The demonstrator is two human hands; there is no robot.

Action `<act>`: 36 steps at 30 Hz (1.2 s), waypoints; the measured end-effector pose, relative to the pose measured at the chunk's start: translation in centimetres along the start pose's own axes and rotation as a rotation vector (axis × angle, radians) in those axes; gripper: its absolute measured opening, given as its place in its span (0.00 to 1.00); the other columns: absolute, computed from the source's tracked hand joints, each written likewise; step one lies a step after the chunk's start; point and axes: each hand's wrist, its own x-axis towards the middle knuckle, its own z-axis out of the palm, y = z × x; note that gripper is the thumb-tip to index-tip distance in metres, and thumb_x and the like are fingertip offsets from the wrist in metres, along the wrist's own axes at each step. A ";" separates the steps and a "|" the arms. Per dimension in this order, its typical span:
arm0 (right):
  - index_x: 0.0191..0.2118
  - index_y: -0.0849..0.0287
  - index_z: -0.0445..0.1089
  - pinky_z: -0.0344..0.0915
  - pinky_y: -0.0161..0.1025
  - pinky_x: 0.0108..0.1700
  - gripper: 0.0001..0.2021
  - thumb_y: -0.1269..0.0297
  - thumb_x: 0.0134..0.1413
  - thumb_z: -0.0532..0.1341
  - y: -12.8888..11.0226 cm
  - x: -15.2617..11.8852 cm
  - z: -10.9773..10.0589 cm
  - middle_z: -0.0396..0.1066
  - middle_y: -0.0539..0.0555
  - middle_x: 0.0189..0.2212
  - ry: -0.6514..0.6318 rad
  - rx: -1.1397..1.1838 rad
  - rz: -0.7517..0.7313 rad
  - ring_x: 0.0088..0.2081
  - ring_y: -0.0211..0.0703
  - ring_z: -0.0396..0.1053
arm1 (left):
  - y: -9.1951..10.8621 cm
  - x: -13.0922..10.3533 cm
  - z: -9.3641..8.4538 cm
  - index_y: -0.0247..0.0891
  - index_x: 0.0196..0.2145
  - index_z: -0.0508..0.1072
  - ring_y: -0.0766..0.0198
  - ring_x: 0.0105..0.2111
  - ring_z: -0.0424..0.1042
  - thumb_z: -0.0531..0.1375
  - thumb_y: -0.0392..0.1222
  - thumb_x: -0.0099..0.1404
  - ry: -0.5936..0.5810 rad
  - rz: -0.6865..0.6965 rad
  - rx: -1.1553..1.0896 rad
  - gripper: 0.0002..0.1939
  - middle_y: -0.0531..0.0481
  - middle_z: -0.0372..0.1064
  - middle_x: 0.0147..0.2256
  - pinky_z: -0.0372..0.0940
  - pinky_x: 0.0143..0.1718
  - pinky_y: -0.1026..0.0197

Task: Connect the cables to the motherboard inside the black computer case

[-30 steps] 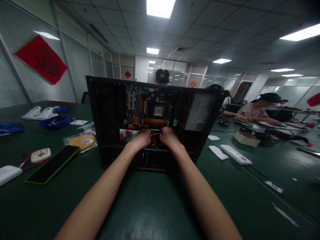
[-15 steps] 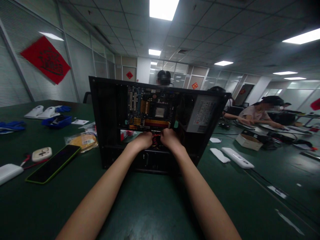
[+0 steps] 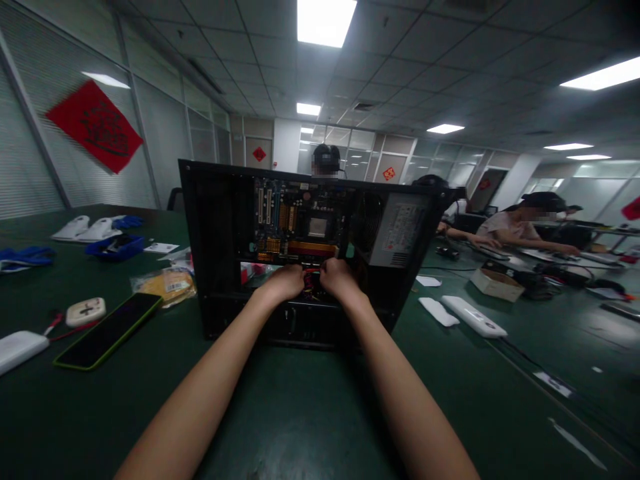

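Observation:
An open black computer case (image 3: 213, 227) stands in front of me, its inside facing me. Inside it are a motherboard (image 3: 280, 220) with a bare processor and, at the upper right, a grey power supply (image 3: 400, 227). My left hand (image 3: 286, 283) and my right hand (image 3: 340, 279) reach into the lower part of the case, side by side with fingers curled. A bundle of thin coloured cables (image 3: 312, 288), with a red strand on top, runs between them. Both hands are closed on these cables; the fingertips are hidden from me.
Left on the green table (image 3: 300, 413) lie a phone (image 3: 110, 331), a bagged yellow item (image 3: 167, 285), a blue tray (image 3: 115, 247) and gloves (image 3: 83, 229). To the right are a white power bank (image 3: 474, 316) and a small box (image 3: 495, 283). Other people sit beyond.
The view has shifted slightly, so the case sits a little lower. Both hands stay at the cables with hardly any visible movement.

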 end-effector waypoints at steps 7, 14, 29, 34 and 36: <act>0.45 0.62 0.77 0.67 0.37 0.44 0.14 0.69 0.63 0.55 -0.1 0.0 -0.1 0.76 0.65 0.42 -0.023 0.002 0.003 0.46 0.52 0.75 | 0.4 -0.2 -0.3 0.31 0.44 0.76 0.51 0.44 0.76 0.51 0.36 0.68 -0.041 0.001 0.037 0.15 0.30 0.75 0.44 0.66 0.43 0.59; 0.45 0.62 0.77 0.67 0.37 0.43 0.14 0.67 0.65 0.54 -0.1 0.1 0.0 0.76 0.65 0.42 0.010 -0.031 0.008 0.45 0.50 0.75 | -0.5 0.7 0.5 0.31 0.44 0.76 0.49 0.45 0.76 0.47 0.43 0.72 0.023 -0.051 -0.009 0.20 0.30 0.75 0.46 0.66 0.42 0.58; 0.43 0.63 0.77 0.66 0.36 0.40 0.13 0.65 0.63 0.56 0.3 -0.6 0.3 0.77 0.64 0.43 -0.088 -0.029 -0.037 0.45 0.51 0.75 | -0.5 -0.1 0.1 0.31 0.43 0.77 0.48 0.47 0.75 0.53 0.49 0.69 0.070 -0.082 0.011 0.20 0.32 0.76 0.46 0.66 0.46 0.56; 0.43 0.61 0.78 0.64 0.33 0.41 0.11 0.66 0.63 0.58 0.4 -0.9 0.5 0.77 0.62 0.42 -0.221 -0.004 -0.183 0.46 0.48 0.75 | -0.1 -0.3 -0.2 0.30 0.44 0.77 0.50 0.48 0.75 0.49 0.38 0.68 -0.011 -0.083 0.014 0.18 0.31 0.75 0.47 0.66 0.46 0.58; 0.43 0.61 0.78 0.63 0.32 0.41 0.11 0.67 0.62 0.57 0.4 -0.9 0.5 0.77 0.62 0.43 -0.246 -0.027 -0.218 0.46 0.48 0.75 | 0.2 -0.6 -0.4 0.30 0.45 0.76 0.51 0.47 0.75 0.50 0.35 0.66 -0.023 -0.063 0.036 0.17 0.31 0.75 0.47 0.66 0.45 0.59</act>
